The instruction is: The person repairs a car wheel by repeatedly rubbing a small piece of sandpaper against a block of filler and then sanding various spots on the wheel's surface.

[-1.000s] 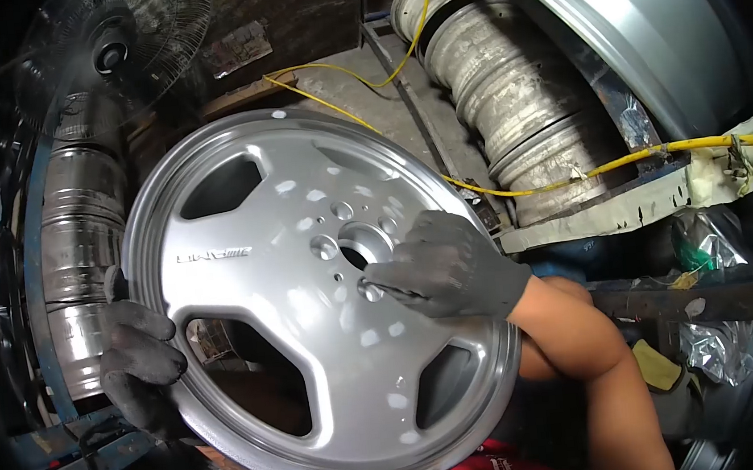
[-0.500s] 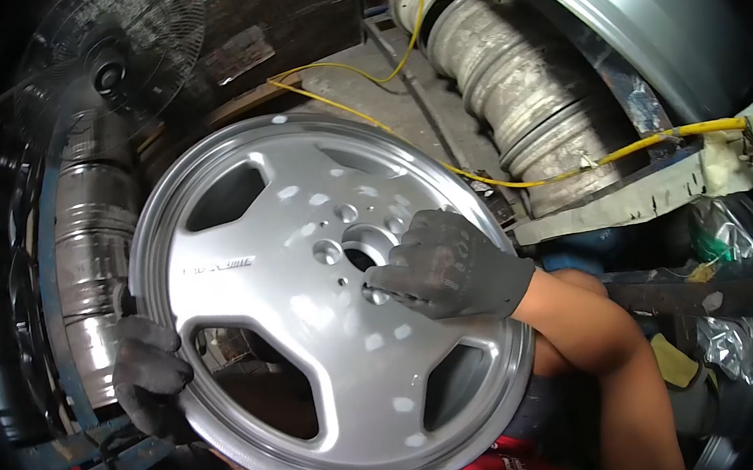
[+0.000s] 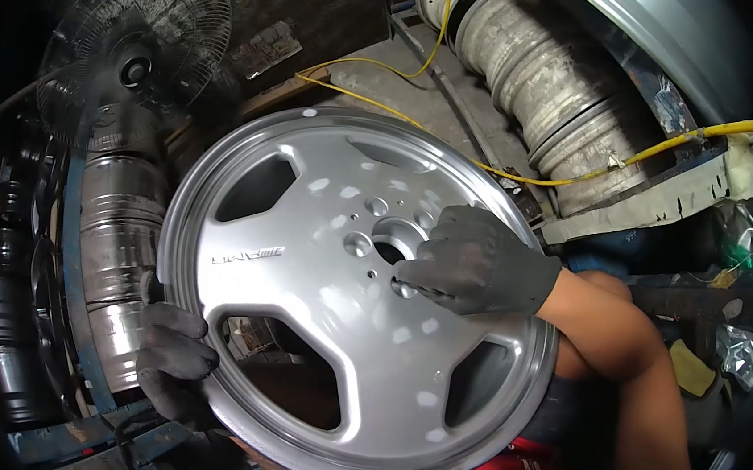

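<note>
Since the earlier frame our wheel [image 3: 346, 300] shifts slightly right. Our left hand [image 3: 175, 360] clamps its rim while our right hand [image 3: 477, 262] pinches at a lug hole; patches of filler remain unsanded, we judge.

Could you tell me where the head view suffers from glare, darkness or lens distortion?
Head view: bright patches dot the alloy wheel face; the big rim at upper right glares; corners fall black with fisheye bending; the fan sits dim; both gloved hands, left hand and right hand, stay sharp.

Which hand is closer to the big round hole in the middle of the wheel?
Right. The right hand rests beside the center hole of the wheel, fingers at a bolt hole. The left hand holds the outer rim, far from it.
</note>
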Available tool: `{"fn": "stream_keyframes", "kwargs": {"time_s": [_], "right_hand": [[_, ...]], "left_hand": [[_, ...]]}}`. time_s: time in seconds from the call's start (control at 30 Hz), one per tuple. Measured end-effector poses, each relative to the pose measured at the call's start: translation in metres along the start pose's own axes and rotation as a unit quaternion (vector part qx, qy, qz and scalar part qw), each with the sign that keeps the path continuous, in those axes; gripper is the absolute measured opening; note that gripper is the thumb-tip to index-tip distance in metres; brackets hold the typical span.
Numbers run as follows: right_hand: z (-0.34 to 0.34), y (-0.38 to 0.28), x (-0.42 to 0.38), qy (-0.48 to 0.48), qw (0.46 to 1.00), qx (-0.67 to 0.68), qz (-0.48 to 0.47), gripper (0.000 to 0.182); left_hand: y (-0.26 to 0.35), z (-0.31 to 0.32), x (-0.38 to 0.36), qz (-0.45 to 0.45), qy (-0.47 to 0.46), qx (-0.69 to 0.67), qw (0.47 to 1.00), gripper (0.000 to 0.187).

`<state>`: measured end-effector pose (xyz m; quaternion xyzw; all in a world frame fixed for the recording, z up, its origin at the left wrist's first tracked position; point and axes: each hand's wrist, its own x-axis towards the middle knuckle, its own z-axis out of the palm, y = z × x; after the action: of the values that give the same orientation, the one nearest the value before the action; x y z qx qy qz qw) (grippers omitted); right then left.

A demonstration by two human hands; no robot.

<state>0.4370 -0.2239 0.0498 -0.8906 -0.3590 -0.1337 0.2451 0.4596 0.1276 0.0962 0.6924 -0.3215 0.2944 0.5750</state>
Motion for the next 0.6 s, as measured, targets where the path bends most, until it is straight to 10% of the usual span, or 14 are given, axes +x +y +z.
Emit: {"fn": "stream_keyframes", "kwargs": {"time_s": [0.6], "right_hand": [[-0.012,-0.007,0.009,-0.039,0.999,-0.032,-0.005,0.018]], "left_hand": [[-0.007,-0.023,-0.011,-0.07,0.001,-0.05,0.996,0.053]]}}
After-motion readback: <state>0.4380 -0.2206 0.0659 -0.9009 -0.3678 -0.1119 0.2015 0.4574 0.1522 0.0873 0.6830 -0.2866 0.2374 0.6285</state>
